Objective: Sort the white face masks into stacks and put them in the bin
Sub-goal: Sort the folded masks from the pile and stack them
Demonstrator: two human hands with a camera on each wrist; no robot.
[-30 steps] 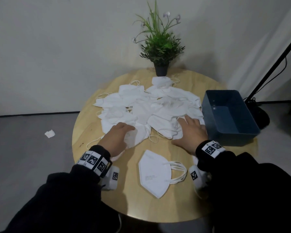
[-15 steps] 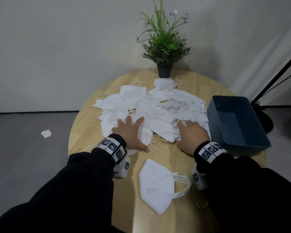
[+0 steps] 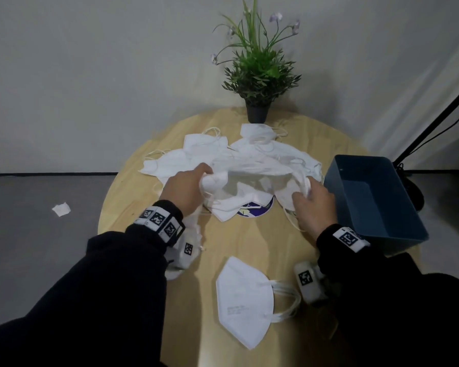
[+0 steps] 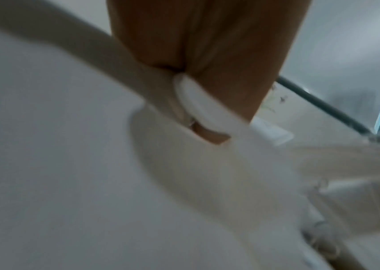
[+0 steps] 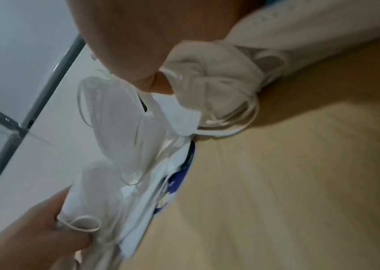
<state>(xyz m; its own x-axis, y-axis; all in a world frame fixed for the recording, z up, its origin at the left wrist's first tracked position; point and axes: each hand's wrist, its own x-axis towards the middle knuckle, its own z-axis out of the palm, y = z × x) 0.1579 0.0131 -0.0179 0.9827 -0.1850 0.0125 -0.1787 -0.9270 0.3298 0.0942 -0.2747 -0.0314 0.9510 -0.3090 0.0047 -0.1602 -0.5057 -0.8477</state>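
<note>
Now both hands [image 3: 186,189] [image 3: 313,205] grip the mask bundle [image 3: 249,181], long axis left-right.

Mask pile [image 3: 249,165] mid-table [image 3: 133,197], bin [image 3: 398,221] right, plant [image 3: 257,75] behind, 1 mask [image 3: 241,300] in front.

Left hand [image 3: 187,188]: was flat on the near-left of the mask pile [image 3: 249,165]; now curled, gripping a bunch of masks at its left end.
Right hand [image 3: 314,205]: was flat on the near-right of the pile; now grips the bunch's right end, beside the blue bin [image 3: 398,229].
Mask pile: near part gathered and raised off the table [image 3: 249,234].
Round blue sticker [image 3: 257,209]: formerly covered, now partly exposed under the raised masks.
</note>
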